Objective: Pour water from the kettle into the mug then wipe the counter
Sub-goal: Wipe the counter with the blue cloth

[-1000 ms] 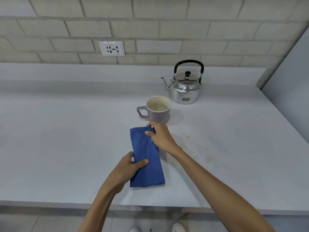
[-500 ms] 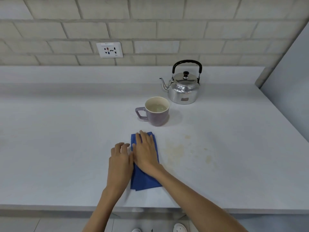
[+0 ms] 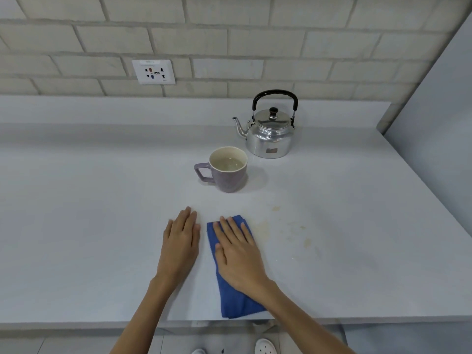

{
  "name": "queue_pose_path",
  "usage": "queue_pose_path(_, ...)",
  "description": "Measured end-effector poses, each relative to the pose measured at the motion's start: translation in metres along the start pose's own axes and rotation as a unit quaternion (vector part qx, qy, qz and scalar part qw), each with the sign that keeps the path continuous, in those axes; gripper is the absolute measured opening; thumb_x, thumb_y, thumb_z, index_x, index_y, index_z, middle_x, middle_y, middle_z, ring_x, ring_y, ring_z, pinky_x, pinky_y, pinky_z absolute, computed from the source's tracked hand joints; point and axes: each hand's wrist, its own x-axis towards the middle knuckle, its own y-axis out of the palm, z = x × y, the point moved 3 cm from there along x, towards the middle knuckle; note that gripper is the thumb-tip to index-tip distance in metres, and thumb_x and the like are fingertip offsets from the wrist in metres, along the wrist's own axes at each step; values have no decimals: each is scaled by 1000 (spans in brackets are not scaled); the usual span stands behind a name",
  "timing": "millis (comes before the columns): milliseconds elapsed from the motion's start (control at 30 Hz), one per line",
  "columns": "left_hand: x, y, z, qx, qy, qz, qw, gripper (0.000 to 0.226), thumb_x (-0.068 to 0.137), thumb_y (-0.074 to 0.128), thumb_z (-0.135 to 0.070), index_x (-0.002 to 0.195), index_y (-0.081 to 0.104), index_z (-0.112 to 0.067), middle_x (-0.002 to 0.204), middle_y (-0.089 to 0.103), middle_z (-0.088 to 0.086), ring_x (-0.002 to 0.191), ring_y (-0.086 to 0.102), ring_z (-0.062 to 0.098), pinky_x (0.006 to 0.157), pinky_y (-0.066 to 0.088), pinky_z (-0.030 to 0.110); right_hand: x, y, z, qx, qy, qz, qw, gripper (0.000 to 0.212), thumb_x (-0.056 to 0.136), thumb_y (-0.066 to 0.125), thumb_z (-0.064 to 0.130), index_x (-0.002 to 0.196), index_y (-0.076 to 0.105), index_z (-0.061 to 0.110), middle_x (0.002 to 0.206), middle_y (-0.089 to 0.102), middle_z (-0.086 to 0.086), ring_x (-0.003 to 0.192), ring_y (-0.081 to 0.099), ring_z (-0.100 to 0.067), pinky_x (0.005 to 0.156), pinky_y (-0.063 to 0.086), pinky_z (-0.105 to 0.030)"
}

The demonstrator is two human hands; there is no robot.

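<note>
A folded blue cloth [image 3: 235, 298] lies on the pale counter [image 3: 89, 213] near its front edge. My right hand [image 3: 238, 254] presses flat on top of the cloth, fingers spread. My left hand [image 3: 180, 245] rests flat on the bare counter just left of the cloth, holding nothing. Behind them stands a purple mug [image 3: 227, 169] with water in it, handle to the left. A shiny metal kettle [image 3: 269, 132] with a black handle stands upright behind the mug, spout pointing left.
Faint yellowish stains [image 3: 286, 226] mark the counter right of the cloth. A wall socket [image 3: 153, 72] sits on the brick wall behind. A grey panel [image 3: 434, 123] bounds the counter on the right. Shoes [image 3: 265, 346] show below the counter's front edge.
Both hands let go of the cloth's edges and went flat. The left hand came off the cloth onto the counter; the right hand lies on the cloth, which now sits nearer the front edge.
</note>
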Motion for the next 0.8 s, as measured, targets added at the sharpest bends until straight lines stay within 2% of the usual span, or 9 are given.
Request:
queue_pose_path(200, -6, 6, 3, 47, 12, 6, 999, 52, 98, 29, -25, 147, 23, -13, 157, 21, 2, 146, 14, 15, 118, 0, 32, 15, -11, -40, -21, 32, -10, 999, 51, 101, 24, 29, 150, 20, 17, 159, 18, -1, 148, 9, -15, 119, -7, -33)
queue_pose_path(300, -7, 8, 3, 75, 15, 22, 997, 57, 96, 20, -33, 149, 13, -13, 159, 12, 1, 147, 5, 13, 119, -3, 34, 32, -12, -45, -29, 48, -19, 998, 50, 101, 26, 28, 149, 23, 16, 158, 23, -2, 147, 14, -16, 118, -5, -34)
queue_pose_path(467, -8, 11, 5, 96, 16, 45, 994, 58, 98, 19, -37, 149, 0, -15, 160, 1, -1, 141, -12, 5, 119, -8, 38, 52, -3, -25, -27, 44, -13, 999, 50, 100, 28, 26, 148, 25, 13, 157, 27, -5, 146, 17, -19, 119, -1, -38)
queue_pose_path(633, -8, 11, 4, 101, 14, 54, 993, 57, 99, 17, -38, 148, -2, -17, 159, -1, -1, 140, -15, 5, 120, -7, 38, 41, 3, -2, -28, -7, 3, 1000, 51, 101, 26, 27, 149, 23, 12, 158, 24, -4, 147, 14, -18, 120, -2, -38)
queue_pose_path(800, -8, 11, 5, 92, 16, 56, 994, 61, 94, 10, -43, 147, -3, -17, 158, -2, -2, 141, -12, 6, 119, -7, 37, -4, -7, -12, -25, -19, 22, 999, 53, 99, 20, 31, 150, 21, 16, 159, 19, -1, 147, 10, -15, 117, -12, -38)
